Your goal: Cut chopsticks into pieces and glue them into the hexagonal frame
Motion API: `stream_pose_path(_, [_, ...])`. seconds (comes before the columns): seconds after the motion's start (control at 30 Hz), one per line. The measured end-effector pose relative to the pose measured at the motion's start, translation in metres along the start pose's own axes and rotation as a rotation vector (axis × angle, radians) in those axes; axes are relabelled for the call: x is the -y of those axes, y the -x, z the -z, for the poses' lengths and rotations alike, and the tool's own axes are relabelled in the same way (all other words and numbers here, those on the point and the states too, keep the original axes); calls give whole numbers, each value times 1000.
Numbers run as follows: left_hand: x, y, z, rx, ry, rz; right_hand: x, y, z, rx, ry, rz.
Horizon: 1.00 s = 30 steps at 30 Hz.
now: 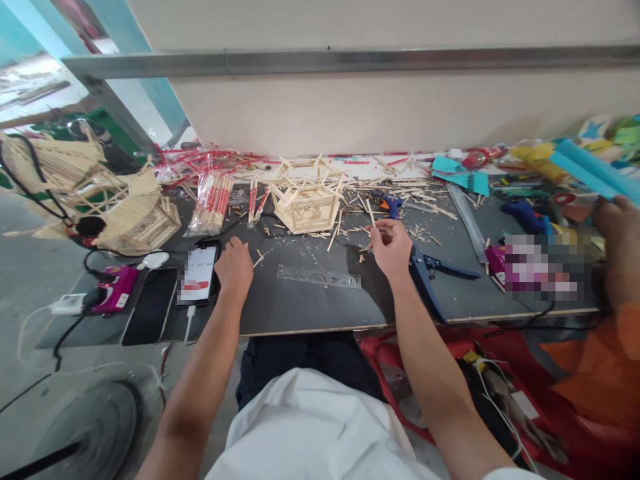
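Note:
My right hand (393, 248) pinches a thin wooden stick (370, 213) upright between thumb and fingers, above the dark tabletop. Resting beside a lit phone (199, 273), my left hand (234, 267) has loosely bent fingers, slightly apart, with nothing visible in them. A clear plastic ruler (319, 276) lies flat between my hands. Behind it stands a lantern-like frame (307, 203) built of wooden sticks. Dark blue cutters (430, 280) lie just right of my right hand, and a blue glue gun (391, 204) lies beyond it.
Bundles of chopsticks in plastic (213, 203) lie left of the frame. A larger stick structure (125, 207) occupies the far left, near a purple power strip (116, 290). Stick offcuts litter the table (310, 310). At right, another person's hand (620, 233) holds blue sheet material (595, 170).

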<state>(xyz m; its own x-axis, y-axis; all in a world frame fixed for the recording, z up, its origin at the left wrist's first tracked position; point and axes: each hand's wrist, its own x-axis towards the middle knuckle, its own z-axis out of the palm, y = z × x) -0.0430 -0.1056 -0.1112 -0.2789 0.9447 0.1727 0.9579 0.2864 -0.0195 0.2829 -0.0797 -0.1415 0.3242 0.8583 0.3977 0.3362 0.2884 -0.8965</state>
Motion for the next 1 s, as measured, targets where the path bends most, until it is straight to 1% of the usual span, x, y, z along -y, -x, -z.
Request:
stream_pose_path(0.3, [0, 1, 1, -36, 13, -1, 5, 1, 1, 12, 43, 0])
stream_pose_path(0.57, [1, 1, 3, -13, 29, 3, 6, 1, 1, 18, 108, -9])
stream_pose_path(0.8, [2, 2, 1, -35, 80, -11, 3, 1, 2, 30, 109, -18])
stream_pose_path(1.0, [3, 2, 1, -49, 110, -22, 9, 2, 2, 28, 103, -18])
